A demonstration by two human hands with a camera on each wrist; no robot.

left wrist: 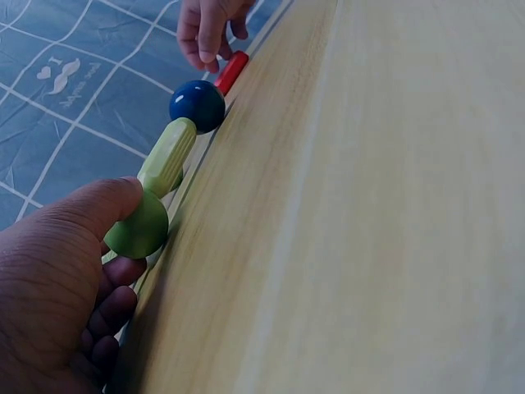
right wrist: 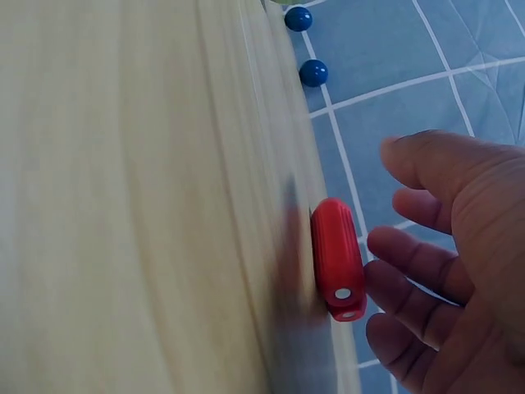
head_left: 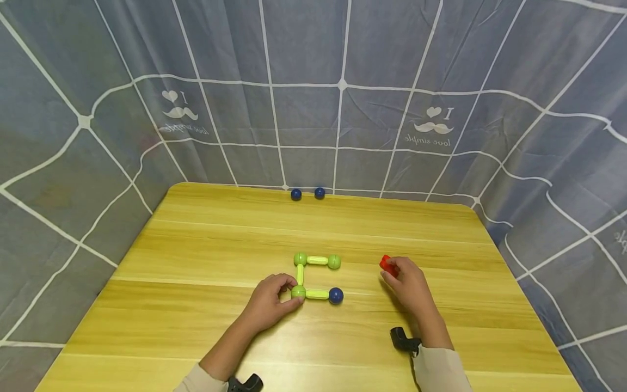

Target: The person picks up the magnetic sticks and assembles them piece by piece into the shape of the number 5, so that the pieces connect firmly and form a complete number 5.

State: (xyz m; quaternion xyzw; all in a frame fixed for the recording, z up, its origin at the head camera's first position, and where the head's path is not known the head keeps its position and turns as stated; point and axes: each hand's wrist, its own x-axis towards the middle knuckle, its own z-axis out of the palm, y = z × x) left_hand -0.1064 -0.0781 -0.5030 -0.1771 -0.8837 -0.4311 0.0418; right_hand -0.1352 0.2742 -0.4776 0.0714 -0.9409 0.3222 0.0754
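My left hand [head_left: 268,302] pinches the near-left green ball [head_left: 298,293] of a joined ball-and-rod piece, thumb and fingers round it. From that ball one light green rod [head_left: 317,294] runs right to a blue ball [head_left: 336,295]. Another rod [head_left: 300,274] leads back to a far green ball [head_left: 300,259], which a third rod [head_left: 317,261] links to an end green ball [head_left: 334,262]. My right hand [head_left: 409,283] is beside red rods [right wrist: 335,246] on the table, apparently two together, with silvery end dots. In the right wrist view its fingers are spread, thumb apart from the red.
Two loose blue balls [head_left: 307,194] sit at the table's back edge. A grey curtain [head_left: 313,109] with white grid lines surrounds the wooden table [head_left: 206,245]. Dark wrist mounts [head_left: 404,341] are on both arms.
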